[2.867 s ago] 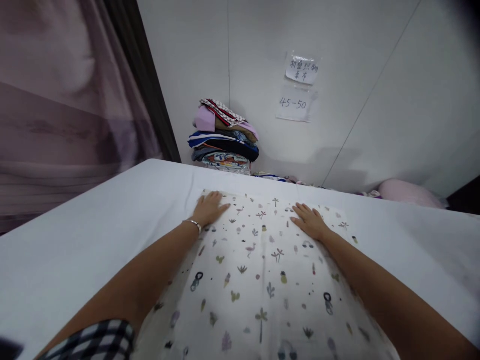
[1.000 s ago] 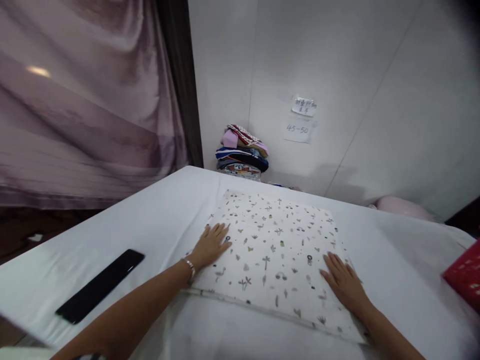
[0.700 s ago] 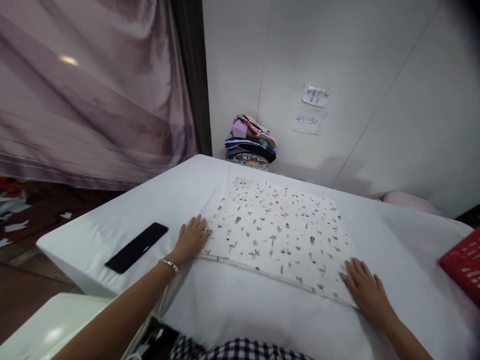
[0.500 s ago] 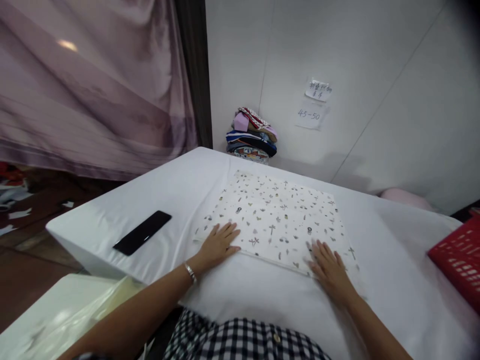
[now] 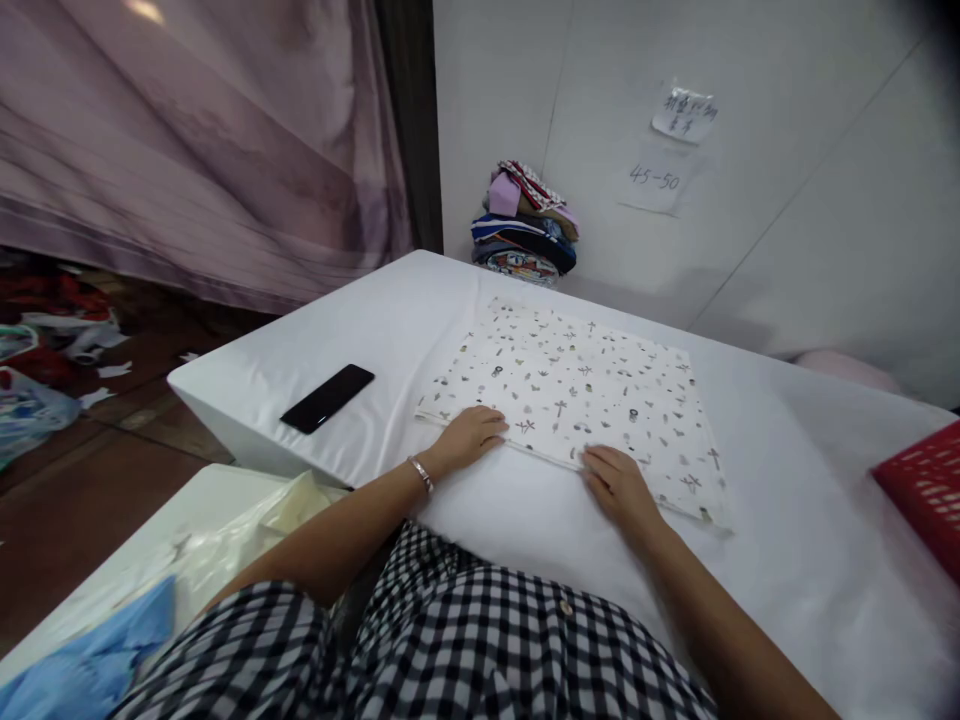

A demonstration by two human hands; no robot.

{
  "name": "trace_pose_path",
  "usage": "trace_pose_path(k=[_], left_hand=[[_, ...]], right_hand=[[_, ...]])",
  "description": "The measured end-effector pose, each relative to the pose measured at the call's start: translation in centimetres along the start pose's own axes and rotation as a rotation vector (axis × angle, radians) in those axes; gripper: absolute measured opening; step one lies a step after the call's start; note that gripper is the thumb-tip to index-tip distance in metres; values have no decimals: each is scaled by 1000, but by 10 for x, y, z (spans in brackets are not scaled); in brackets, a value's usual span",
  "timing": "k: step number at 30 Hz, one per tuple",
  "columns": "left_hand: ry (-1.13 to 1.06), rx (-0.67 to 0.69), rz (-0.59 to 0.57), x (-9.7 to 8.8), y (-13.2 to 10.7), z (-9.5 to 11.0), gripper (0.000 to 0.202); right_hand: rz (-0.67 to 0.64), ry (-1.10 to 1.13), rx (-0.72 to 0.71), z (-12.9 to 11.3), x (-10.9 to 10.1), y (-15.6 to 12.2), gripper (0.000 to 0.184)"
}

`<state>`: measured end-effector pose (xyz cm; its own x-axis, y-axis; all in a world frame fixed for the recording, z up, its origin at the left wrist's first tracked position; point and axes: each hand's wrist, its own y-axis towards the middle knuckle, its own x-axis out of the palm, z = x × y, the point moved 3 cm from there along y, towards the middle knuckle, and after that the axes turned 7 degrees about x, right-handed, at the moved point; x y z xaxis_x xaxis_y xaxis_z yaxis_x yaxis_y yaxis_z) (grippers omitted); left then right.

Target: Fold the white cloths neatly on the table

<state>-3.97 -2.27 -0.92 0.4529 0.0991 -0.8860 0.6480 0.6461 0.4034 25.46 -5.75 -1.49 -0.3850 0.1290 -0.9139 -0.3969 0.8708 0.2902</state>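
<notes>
A white cloth [image 5: 577, 390] printed with small grey and brown motifs lies flat, its near edge toward me. My left hand [image 5: 471, 436] rests on that edge, left of its middle, fingers stretched out over the print and thumb beside the border. Farther right along the same edge is my right hand [image 5: 619, 488], its fingertips touching the cloth, fingers close together and slightly bent. Both hands look open, and neither lifts the fabric. A silver bracelet [image 5: 421, 476] circles my left wrist.
The cloth lies on a white-covered table [image 5: 795, 500]. A black phone [image 5: 328, 398] is on its left part. Folded fabrics [image 5: 523, 225] are stacked by the wall. A red basket [image 5: 926, 490] stands at right, and a pale stool [image 5: 217, 490] with plastic and blue fabric at lower left.
My hands have slid closer together along the near edge, the right one moving left and its fingers drawing together. The view has tilted down and turned slightly left.
</notes>
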Motion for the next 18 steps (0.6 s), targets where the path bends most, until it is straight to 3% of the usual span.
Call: trace_pose_path(k=[7,14,18], left_hand=[[12,-1,2,0,13,0,29],[78,11,11,2,7,10,31],[45,33,-4,0,0,9,24]], right_hand=[[-25,-42,-11,-25,14,30,33],[89,48,10,-23,21,26,35],[65,63,-22,-25,17,22,33]])
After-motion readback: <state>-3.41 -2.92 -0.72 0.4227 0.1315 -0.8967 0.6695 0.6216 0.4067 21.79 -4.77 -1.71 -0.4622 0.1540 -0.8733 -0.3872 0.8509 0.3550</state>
